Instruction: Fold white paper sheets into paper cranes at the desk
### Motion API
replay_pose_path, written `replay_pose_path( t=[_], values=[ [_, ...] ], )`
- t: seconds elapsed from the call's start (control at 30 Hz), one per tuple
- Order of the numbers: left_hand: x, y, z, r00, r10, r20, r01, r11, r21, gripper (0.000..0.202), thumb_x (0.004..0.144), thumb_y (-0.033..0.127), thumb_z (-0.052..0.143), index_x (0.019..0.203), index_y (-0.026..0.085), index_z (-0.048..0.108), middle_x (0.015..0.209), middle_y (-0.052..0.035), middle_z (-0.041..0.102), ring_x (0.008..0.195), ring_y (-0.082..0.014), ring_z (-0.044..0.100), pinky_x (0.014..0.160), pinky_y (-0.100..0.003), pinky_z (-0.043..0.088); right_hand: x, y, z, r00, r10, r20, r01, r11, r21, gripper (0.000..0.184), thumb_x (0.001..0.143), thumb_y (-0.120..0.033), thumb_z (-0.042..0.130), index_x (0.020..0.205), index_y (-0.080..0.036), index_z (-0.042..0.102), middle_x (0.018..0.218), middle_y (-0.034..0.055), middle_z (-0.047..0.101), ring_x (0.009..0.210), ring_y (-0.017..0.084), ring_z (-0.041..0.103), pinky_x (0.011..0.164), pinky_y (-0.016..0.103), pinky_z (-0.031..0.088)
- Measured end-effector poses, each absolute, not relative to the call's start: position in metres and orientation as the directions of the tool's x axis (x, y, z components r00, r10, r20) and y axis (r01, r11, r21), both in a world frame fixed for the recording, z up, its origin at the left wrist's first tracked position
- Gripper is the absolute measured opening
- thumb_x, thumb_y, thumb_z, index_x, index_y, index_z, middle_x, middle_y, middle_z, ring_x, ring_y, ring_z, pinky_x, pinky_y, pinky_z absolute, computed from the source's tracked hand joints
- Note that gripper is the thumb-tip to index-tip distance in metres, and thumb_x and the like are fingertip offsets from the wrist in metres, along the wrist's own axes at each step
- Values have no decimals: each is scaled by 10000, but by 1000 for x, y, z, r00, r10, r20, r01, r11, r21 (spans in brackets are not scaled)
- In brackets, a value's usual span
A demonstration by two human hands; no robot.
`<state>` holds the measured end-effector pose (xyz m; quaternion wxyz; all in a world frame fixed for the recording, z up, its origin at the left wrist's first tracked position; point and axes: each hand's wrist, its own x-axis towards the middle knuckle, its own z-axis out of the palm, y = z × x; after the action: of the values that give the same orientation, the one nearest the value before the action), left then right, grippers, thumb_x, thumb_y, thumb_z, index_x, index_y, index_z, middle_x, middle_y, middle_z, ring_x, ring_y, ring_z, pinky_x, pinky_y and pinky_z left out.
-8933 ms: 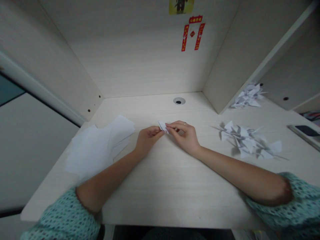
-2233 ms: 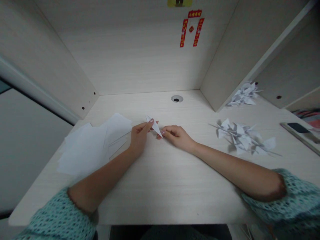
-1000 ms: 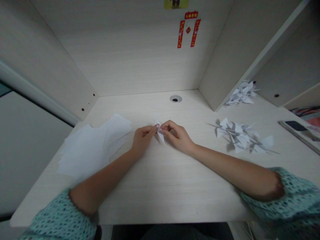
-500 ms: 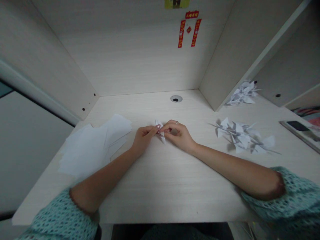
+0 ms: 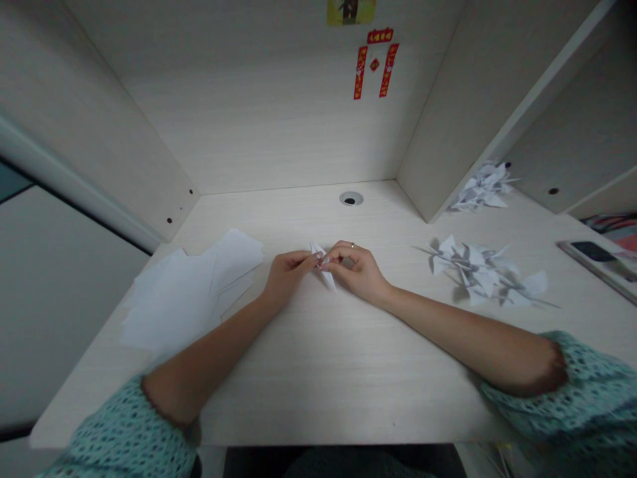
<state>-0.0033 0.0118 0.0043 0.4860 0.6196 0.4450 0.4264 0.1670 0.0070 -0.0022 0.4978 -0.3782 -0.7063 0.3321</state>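
Between both hands, just above the desk, is a small folded white paper piece [image 5: 328,280] with narrow pointed ends. My left hand [image 5: 288,271] pinches it from the left with thumb and fingers. From the right, my right hand [image 5: 361,271], a ring on one finger, pinches the same paper. The fingertips nearly meet and hide its middle. A fanned stack of white paper sheets [image 5: 174,299] lies by my left forearm. Several folded paper cranes [image 5: 480,269] sit in a loose heap right of my right hand.
More folded paper pieces [image 5: 484,186] lie behind the upright divider [image 5: 448,153] on the right. A phone-like flat device [image 5: 594,255] rests at the far right. A round cable hole [image 5: 351,198] is set in the desk [image 5: 298,378] near the back panel.
The folded paper has turned slightly, its lower tip now pointing further right. Both hands keep their pinch in nearly the same place. The view has tipped up a little.
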Motion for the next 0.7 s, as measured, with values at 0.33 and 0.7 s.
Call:
replay_pose_path(
  t=[0.33, 0.7],
  values=[
    [-5, 13, 3, 192, 966, 172, 197, -209, 958, 322, 778, 448, 601, 725, 163, 741, 681, -6, 679, 664, -149, 571, 643, -250, 427, 165, 7, -6, -160, 878, 451, 86, 468, -880, 153, 779, -363, 689, 779, -215, 727, 815, 54, 685, 800, 172, 626, 771, 322, 479],
    [-4, 11, 4, 211, 963, 166, 226, -213, 951, 390, 809, 505, 557, 693, 160, 697, 669, 0, 626, 640, -130, 512, 610, -237, 394, 161, 9, -10, -73, 967, 243, -89, 236, -968, 274, 665, -379, 778, 823, -174, 688, 755, 52, 709, 683, 155, 653, 674, 297, 522]
  ],
)
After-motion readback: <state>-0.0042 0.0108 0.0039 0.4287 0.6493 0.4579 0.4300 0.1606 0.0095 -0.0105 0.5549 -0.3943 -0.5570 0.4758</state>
